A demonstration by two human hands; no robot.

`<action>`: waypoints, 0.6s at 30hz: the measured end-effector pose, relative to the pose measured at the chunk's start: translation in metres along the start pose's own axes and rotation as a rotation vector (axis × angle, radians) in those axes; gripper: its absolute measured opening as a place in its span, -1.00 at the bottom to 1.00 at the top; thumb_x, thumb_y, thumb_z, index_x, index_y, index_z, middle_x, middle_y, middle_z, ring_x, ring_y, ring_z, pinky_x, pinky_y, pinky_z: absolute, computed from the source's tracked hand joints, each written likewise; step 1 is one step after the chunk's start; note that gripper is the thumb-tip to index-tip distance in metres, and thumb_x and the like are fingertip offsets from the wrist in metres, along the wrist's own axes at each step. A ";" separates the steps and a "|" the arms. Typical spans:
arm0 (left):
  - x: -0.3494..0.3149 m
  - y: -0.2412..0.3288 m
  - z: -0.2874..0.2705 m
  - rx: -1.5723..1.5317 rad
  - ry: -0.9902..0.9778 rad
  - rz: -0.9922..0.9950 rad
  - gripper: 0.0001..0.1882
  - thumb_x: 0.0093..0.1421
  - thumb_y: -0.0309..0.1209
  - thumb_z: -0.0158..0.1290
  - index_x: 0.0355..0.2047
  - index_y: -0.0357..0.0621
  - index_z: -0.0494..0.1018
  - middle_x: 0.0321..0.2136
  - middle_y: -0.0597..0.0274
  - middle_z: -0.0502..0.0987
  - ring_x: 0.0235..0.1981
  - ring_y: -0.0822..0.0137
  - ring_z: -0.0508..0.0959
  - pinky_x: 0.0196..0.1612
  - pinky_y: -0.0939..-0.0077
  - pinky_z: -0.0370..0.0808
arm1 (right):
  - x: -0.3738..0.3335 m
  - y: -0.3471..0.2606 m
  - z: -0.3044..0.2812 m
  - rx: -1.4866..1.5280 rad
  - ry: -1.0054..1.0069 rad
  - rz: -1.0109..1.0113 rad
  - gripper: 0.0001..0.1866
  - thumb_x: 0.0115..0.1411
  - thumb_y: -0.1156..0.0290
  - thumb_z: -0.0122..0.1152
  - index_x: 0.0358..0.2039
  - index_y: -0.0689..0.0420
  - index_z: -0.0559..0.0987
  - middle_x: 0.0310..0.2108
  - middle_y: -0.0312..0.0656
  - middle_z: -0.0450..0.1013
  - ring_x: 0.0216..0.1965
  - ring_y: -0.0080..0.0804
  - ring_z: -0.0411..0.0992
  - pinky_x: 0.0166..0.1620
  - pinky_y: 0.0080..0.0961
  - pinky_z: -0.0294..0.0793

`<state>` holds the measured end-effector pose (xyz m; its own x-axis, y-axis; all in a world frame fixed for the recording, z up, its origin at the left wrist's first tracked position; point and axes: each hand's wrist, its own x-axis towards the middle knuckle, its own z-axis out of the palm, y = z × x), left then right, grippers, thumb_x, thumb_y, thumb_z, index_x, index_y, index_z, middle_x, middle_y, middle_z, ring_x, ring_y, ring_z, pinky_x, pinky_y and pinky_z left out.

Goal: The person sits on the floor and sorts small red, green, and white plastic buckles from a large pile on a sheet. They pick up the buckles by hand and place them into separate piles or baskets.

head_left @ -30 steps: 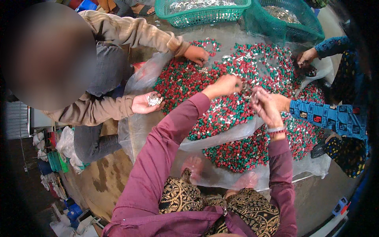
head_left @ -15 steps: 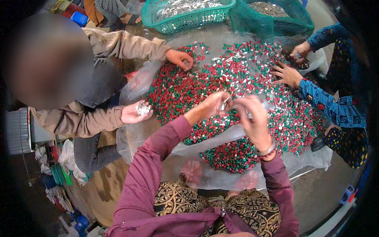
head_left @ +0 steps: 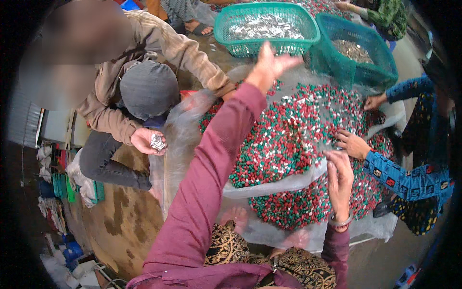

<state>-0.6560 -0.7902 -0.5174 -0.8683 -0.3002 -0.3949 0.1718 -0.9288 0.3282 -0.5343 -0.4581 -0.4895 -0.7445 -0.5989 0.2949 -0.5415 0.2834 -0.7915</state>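
My left hand [head_left: 270,66] reaches forward over the far side of the pile, open with fingers spread and nothing visible in it. Just beyond its fingertips stands a green plastic basket [head_left: 264,49] with many small white pieces inside. My right hand [head_left: 340,185] hovers above the right part of the pile, its fingers bent and pressed together; what they hold, if anything, does not show. Beneath both hands spreads a wide pile of small red, green and white pieces [head_left: 274,149] on a translucent plastic sheet [head_left: 180,154].
A second green basket [head_left: 373,74], draped with netting, holds dull pieces at the far right. A co-worker at the left has white pieces in a palm [head_left: 147,140]. Another person's hands [head_left: 353,144] work in the pile at the right, close to my right hand.
My left hand has moved forward from the pile's middle toward the basket and opened; the white piece at its fingers no longer shows. My right hand has drawn away to the right. The view has shifted.
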 end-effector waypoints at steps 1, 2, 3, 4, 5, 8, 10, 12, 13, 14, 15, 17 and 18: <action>-0.004 -0.009 -0.046 0.430 -0.372 0.070 -0.34 0.32 -0.03 -0.32 0.23 -0.24 -0.15 0.07 -0.22 0.27 0.09 -0.25 0.30 0.08 -0.25 0.28 | -0.003 -0.001 -0.006 0.006 -0.026 -0.037 -0.70 0.16 0.64 0.02 -0.08 0.21 0.50 -0.21 -0.11 0.40 -0.20 -0.35 0.39 -0.12 -0.49 0.37; -0.015 -0.028 -0.047 0.304 -0.245 -0.209 -0.44 0.32 -0.07 -0.28 0.16 -0.24 0.05 -0.07 -0.16 0.41 0.01 -0.14 0.40 0.06 -0.12 0.34 | -0.008 0.001 -0.009 0.066 0.025 0.032 -0.66 0.16 0.63 0.01 -0.02 0.20 0.46 -0.20 -0.13 0.40 -0.21 -0.37 0.39 -0.11 -0.50 0.37; -0.039 -0.040 -0.057 0.480 -0.213 -0.349 -0.53 0.32 -0.10 -0.25 0.01 -0.24 0.26 -0.19 -0.09 0.49 -0.09 -0.04 0.48 0.04 -0.01 0.39 | -0.013 0.001 -0.009 0.130 0.070 0.107 -0.62 0.17 0.63 0.00 0.03 0.19 0.42 -0.19 -0.14 0.40 -0.21 -0.40 0.38 -0.11 -0.50 0.37; -0.056 -0.044 -0.084 0.557 -0.347 -0.538 -0.54 0.32 -0.08 -0.25 -0.07 -0.22 0.36 -0.21 -0.02 0.50 -0.14 0.03 0.52 0.01 0.07 0.42 | -0.019 -0.005 -0.010 0.192 0.109 0.182 -0.58 0.17 0.62 0.00 0.08 0.18 0.38 -0.17 -0.15 0.39 -0.22 -0.43 0.37 -0.11 -0.51 0.37; -0.083 -0.044 -0.104 0.751 -0.336 -0.651 -0.51 0.32 -0.04 -0.26 -0.07 -0.21 0.38 -0.21 0.05 0.50 -0.16 0.09 0.53 -0.06 0.19 0.47 | -0.024 -0.007 -0.014 0.141 0.080 0.197 -0.47 0.18 0.62 -0.04 0.20 0.17 0.24 -0.12 -0.18 0.36 -0.22 -0.48 0.35 -0.12 -0.52 0.37; -0.189 -0.021 -0.104 1.687 -1.154 0.039 -0.58 0.30 -0.10 -0.18 -0.08 -0.16 0.42 -0.18 0.10 0.49 -0.15 0.14 0.49 -0.14 0.34 0.44 | -0.048 -0.040 -0.061 0.403 -0.174 0.514 -0.40 0.15 0.44 0.08 0.21 0.17 0.20 0.01 -0.09 0.27 -0.01 -0.31 0.29 0.11 -0.38 0.24; -0.264 0.000 -0.016 1.994 -1.654 -0.169 -0.62 0.20 -0.15 -0.04 -0.08 -0.12 0.39 -0.19 0.08 0.46 -0.12 0.03 0.45 -0.06 0.22 0.37 | -0.048 -0.057 -0.116 0.227 -0.840 0.294 -0.33 0.09 0.16 0.14 0.19 0.13 0.25 0.07 -0.02 0.24 0.10 -0.13 0.22 0.18 -0.18 0.12; -0.344 0.010 0.006 2.245 -1.094 0.110 -0.60 0.11 -0.13 0.04 -0.10 -0.04 0.41 -0.21 0.13 0.44 -0.13 -0.03 0.42 -0.03 0.08 0.33 | -0.045 -0.074 -0.144 -0.040 -1.097 0.223 -0.27 0.01 0.01 0.21 0.14 0.09 0.31 0.09 0.02 0.23 0.15 -0.01 0.17 0.20 0.00 0.06; -0.351 0.018 -0.003 2.327 -0.941 0.105 -0.60 0.10 -0.12 0.05 -0.11 -0.04 0.41 -0.19 0.13 0.42 -0.10 -0.03 0.40 -0.05 0.06 0.34 | -0.044 -0.085 -0.146 -0.245 -1.090 0.321 -0.28 -0.04 0.02 0.27 0.11 0.08 0.34 0.09 0.03 0.23 0.16 0.03 0.15 0.19 0.07 0.04; -0.359 0.024 -0.012 2.403 -0.772 0.073 -0.59 0.08 -0.11 0.07 -0.12 -0.03 0.41 -0.17 0.13 0.39 -0.07 -0.03 0.38 -0.06 0.05 0.35 | -0.042 -0.093 -0.145 -0.430 -1.101 0.410 -0.28 -0.09 0.02 0.33 0.07 0.07 0.38 0.08 0.03 0.23 0.16 0.07 0.13 0.18 0.15 0.03; -0.360 0.032 -0.021 2.494 -0.604 0.097 -0.59 0.07 -0.10 0.09 -0.13 -0.02 0.42 -0.15 0.14 0.37 -0.04 -0.03 0.35 -0.07 0.03 0.35 | -0.050 -0.082 -0.149 -0.393 -1.003 0.452 -0.33 -0.08 0.07 0.32 0.04 0.07 0.41 0.08 0.03 0.23 0.15 0.10 0.14 0.17 0.16 0.03; -0.387 0.059 -0.047 2.376 -0.530 0.172 -0.60 0.01 -0.06 0.13 -0.16 0.08 0.47 -0.21 0.22 0.42 -0.08 0.06 0.39 -0.07 0.08 0.34 | -0.069 -0.056 -0.174 -0.326 -0.831 0.441 -0.43 -0.07 0.18 0.28 -0.02 0.08 0.44 0.05 0.02 0.24 0.12 0.13 0.16 0.16 0.18 0.05; -0.400 0.067 -0.055 2.311 -0.483 0.215 -0.60 -0.02 -0.05 0.15 -0.17 0.13 0.50 -0.24 0.26 0.45 -0.10 0.11 0.41 -0.07 0.11 0.34 | -0.080 -0.048 -0.186 -0.311 -0.774 0.411 -0.47 -0.06 0.23 0.25 -0.04 0.09 0.45 0.04 0.01 0.25 0.10 0.12 0.17 0.15 0.18 0.06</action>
<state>-0.2717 -0.7442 -0.3851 -0.9785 0.0476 -0.2005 -0.0611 0.8621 0.5030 -0.5213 -0.2845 -0.3754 -0.4938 -0.7083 -0.5045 -0.4571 0.7050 -0.5423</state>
